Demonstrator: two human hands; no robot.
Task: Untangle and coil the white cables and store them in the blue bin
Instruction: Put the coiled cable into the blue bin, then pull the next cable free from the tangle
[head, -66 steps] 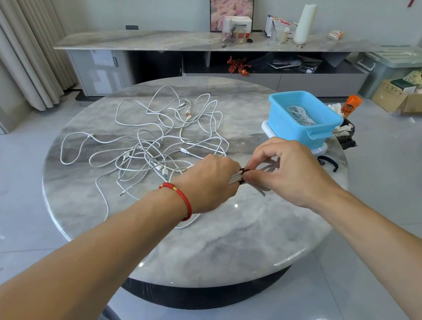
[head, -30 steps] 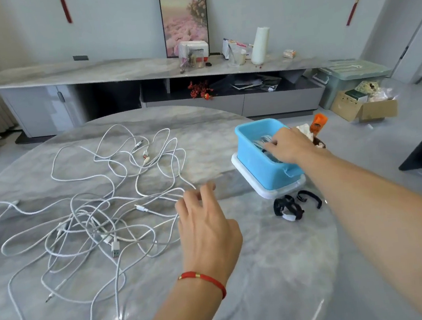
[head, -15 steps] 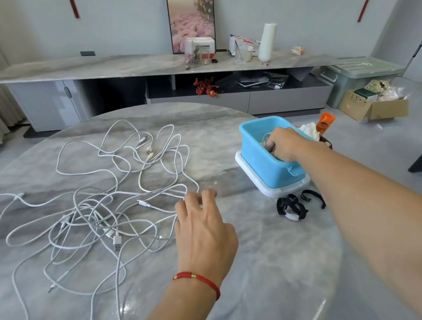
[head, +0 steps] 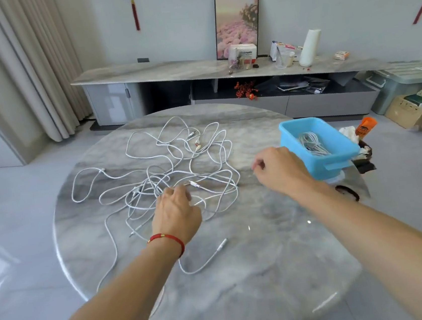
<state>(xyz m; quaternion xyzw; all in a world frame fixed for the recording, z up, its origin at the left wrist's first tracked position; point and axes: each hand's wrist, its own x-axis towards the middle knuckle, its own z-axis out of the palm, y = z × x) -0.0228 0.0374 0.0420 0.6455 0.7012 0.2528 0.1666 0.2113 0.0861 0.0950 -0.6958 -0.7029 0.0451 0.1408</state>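
1. The left hand (head: 175,211), wearing a red string bracelet (head: 167,239) at the wrist, is lying knuckles-up on the near side of the tangled white cables (head: 169,175); its fingertips are reaching into the strands, but whether they are pinching one cannot be told.
2. The right hand (head: 279,170) is hovering above the marble, its fingers loosely curled and holding nothing, with a bare strip of tabletop lying between it and the tangle.
3. Just right of that hand, the blue bin (head: 335,156) is sitting at the right edge of the round marble table (head: 257,273), holding a coiled white cable (head: 312,144).
4. One loose cable end (head: 221,245) is trailing toward the person, below the left wrist.
5. Under the right forearm, a black strap (head: 350,192) is lying close to the table's rim.
6. Nearer than both hands, a wide stretch of marble is running to the near edge.
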